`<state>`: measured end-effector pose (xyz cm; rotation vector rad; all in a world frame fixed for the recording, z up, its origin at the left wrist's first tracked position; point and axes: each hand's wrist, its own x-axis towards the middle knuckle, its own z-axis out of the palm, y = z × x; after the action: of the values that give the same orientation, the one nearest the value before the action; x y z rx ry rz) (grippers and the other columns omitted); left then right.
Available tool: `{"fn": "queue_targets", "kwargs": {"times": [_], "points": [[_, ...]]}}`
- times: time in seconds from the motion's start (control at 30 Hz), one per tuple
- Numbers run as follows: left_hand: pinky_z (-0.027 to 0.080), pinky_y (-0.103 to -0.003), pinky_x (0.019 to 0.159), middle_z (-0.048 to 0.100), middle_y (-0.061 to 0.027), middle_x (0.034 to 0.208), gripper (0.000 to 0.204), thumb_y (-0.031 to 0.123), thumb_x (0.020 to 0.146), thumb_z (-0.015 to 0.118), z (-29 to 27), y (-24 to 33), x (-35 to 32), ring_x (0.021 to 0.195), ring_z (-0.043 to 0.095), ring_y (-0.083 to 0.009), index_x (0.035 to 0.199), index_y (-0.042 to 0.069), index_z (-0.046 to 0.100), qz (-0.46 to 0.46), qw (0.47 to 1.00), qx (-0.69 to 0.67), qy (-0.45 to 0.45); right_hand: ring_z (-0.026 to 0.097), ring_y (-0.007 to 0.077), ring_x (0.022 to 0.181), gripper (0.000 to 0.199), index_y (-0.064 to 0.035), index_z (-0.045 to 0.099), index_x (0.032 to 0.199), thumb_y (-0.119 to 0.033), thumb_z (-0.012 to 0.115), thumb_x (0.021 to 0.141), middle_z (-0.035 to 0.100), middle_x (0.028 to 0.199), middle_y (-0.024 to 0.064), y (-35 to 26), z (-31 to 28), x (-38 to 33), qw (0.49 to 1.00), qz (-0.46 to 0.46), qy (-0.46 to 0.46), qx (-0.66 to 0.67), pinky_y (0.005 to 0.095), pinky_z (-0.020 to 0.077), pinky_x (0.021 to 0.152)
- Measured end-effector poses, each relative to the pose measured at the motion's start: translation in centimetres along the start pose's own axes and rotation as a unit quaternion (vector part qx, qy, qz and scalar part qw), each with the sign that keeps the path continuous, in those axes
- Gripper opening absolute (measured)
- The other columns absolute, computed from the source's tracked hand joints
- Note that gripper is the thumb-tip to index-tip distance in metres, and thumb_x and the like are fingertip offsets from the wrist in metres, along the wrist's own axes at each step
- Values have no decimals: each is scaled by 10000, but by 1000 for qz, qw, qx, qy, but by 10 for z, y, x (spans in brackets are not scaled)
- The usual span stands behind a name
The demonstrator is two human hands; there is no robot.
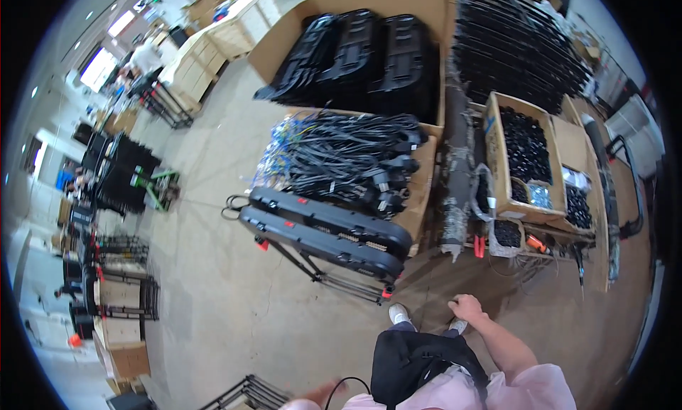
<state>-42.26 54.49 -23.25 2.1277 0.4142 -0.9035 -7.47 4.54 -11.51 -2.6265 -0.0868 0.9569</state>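
Note:
My right hand (pixel 466 308) hangs in front of my body over the floor, fingers curled in, and nothing shows in it. Low at the bottom edge, my left hand (pixel 328 391) is smeared by motion, beside a thin black cable loop (pixel 348 379); whether it touches the loop I cannot tell. Ahead of me, two long black housings with rounded ends (pixel 323 229) lie side by side on a black metal frame (pixel 312 273) with red feet. Behind them, a heap of black cables with plugs (pixel 348 150) rests on cardboard.
A big carton (pixel 284 40) holds stacked black molded covers (pixel 405 55). To the right, a box of small black parts (pixel 497 190) stands on a bench near an orange tool (pixel 538 244). Metal frames (pixel 245 394) lie at bottom left; a green cart (pixel 153 186) stands farther left.

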Motion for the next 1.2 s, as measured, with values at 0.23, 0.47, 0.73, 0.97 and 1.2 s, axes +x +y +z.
{"fn": "queue_targets", "kwargs": {"times": [0.23, 0.47, 0.73, 0.97, 1.2], "points": [[500, -458, 1024, 758, -119, 1139, 309, 235, 960, 674, 30, 78, -9, 1102, 710, -328, 1200, 50, 737, 36, 998, 46, 7, 770, 272, 893, 334, -64, 808, 1090, -314, 704, 895, 795, 951, 144, 152, 15, -65, 982, 135, 26, 129, 404, 599, 868], [504, -464, 1002, 755, -127, 1129, 298, 239, 965, 666, 114, 164, -21, 1085, 710, -337, 1183, 48, 734, 58, 995, 68, 41, 735, 328, 1100, 348, -143, 808, 1149, -362, 703, 899, 782, 1128, 148, 237, 5, -85, 971, 131, -31, 197, 413, 560, 999], [509, -471, 976, 751, -135, 1118, 286, 244, 971, 656, 192, 242, -27, 1065, 709, -348, 1164, 46, 730, 81, 986, 136, 47, 712, 119, 766, 312, -62, 772, 1170, -270, 673, 960, 785, 961, 51, 359, -25, -136, 914, 202, 54, 348, 308, 583, 722], [514, -477, 954, 748, -143, 1108, 278, 248, 976, 648, 227, 321, -25, 1048, 708, -357, 1148, 45, 727, 110, 975, 191, 32, 733, 176, 702, 319, 16, 767, 1115, -213, 667, 918, 774, 858, 90, 528, 84, -218, 864, 285, 62, 409, 338, 592, 670], [519, -483, 932, 745, -150, 1098, 271, 252, 981, 639, 237, 342, -15, 1031, 708, -367, 1132, 43, 724, 112, 964, 237, 44, 730, 187, 674, 281, 15, 779, 1066, -195, 675, 911, 766, 829, 102, 526, 117, -272, 797, 349, 55, 490, 321, 576, 606]]}}
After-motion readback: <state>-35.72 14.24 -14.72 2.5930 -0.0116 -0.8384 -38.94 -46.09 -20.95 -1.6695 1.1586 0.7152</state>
